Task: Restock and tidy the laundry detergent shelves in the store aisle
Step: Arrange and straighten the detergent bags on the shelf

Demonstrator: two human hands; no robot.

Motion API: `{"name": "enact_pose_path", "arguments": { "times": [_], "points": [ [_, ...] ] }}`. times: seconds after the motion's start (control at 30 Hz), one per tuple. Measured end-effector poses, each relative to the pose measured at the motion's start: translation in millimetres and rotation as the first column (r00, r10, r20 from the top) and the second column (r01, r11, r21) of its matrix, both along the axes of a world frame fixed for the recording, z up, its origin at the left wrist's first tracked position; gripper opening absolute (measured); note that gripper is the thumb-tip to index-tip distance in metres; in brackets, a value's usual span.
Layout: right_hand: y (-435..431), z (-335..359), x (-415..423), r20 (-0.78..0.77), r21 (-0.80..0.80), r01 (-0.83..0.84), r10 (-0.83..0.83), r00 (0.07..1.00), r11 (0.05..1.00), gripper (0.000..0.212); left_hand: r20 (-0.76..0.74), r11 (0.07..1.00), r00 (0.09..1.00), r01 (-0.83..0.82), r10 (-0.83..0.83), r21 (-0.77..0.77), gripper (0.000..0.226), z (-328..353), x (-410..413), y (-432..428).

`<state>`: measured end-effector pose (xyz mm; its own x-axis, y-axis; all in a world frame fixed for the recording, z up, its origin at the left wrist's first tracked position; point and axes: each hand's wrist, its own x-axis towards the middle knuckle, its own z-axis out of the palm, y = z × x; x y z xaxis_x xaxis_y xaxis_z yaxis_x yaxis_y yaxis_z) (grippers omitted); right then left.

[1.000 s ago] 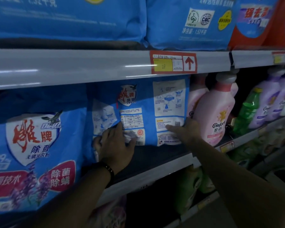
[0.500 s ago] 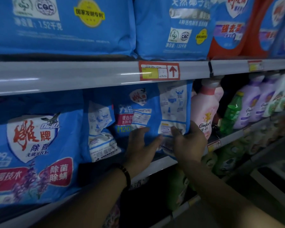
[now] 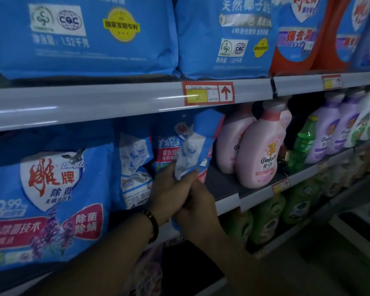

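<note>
The left grip [image 3: 169, 189] and the right grip [image 3: 198, 207], touching each other, both clench the lower end of a blue bag [image 3: 193, 146]. The bag stands tilted, edge toward the viewer, at the front of the middle shelf [image 3: 226, 203]. Other bags [image 3: 135, 167] sit just left of it, and pink bottles [image 3: 259, 154] stand to its right.
</note>
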<state>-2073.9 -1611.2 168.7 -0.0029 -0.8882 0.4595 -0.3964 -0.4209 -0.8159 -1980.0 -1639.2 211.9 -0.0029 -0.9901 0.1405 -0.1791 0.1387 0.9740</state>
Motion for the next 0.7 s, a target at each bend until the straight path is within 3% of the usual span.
{"name": "enact_pose_path", "arguments": {
  "times": [0.07, 0.13, 0.2, 0.27, 0.37, 0.43, 0.53, 0.63, 0.7],
  "points": [
    [0, 0, -6, -0.065, 0.031, -0.097, 0.099, 0.993, 0.995, 0.026, 0.107, 0.973, 0.968, -0.223, 0.228, -0.056, 0.020, -2, 4, 3],
    [5, 0, -13, -0.136, -0.057, -0.068, 0.060, 0.989, 0.996, 0.025, 0.088, 0.948, 0.946, -0.304, 0.312, -0.093, 0.033, -6, 8, 7],
    [5, 5, -24, -0.106, -0.111, 0.072, -0.084, 0.991, 0.991, 0.050, 0.000, 0.969, 0.971, -0.239, 0.240, -0.060, 0.040, -9, 15, 7],
    [1, 11, -41, -0.087, -0.056, 0.151, -0.156, 0.984, 0.987, 0.066, -0.025, 0.995, 0.995, -0.098, 0.097, -0.014, 0.036, -15, 22, 5],
    [-9, 13, -55, -0.173, 0.027, 0.218, -0.211, 0.962, 0.975, 0.066, -0.008, 0.999, 0.999, 0.043, -0.043, 0.019, 0.041, -17, 26, -1],
    [-13, 6, -52, -0.130, 0.066, 0.222, -0.212, 0.968, 0.973, 0.069, 0.042, 0.995, 0.994, 0.100, -0.099, -0.021, 0.039, -9, 24, -8],
    [-20, -4, -49, -0.212, -0.015, 0.247, -0.244, 0.946, 0.969, 0.071, -0.084, 0.994, 0.991, 0.102, -0.105, -0.046, 0.031, 8, 14, -25],
    [-25, -1, -46, -0.121, -0.045, 0.214, -0.218, 0.968, 0.976, 0.082, -0.308, 0.998, 0.950, 0.055, -0.040, 0.040, 0.030, 23, 7, -55],
    [-33, 1, -44, -0.223, -0.015, 0.215, -0.213, 0.951, 0.976, 0.091, -0.289, 1.000, 0.957, -0.002, 0.011, 0.031, 0.026, 22, 8, -80]
  ]
}}
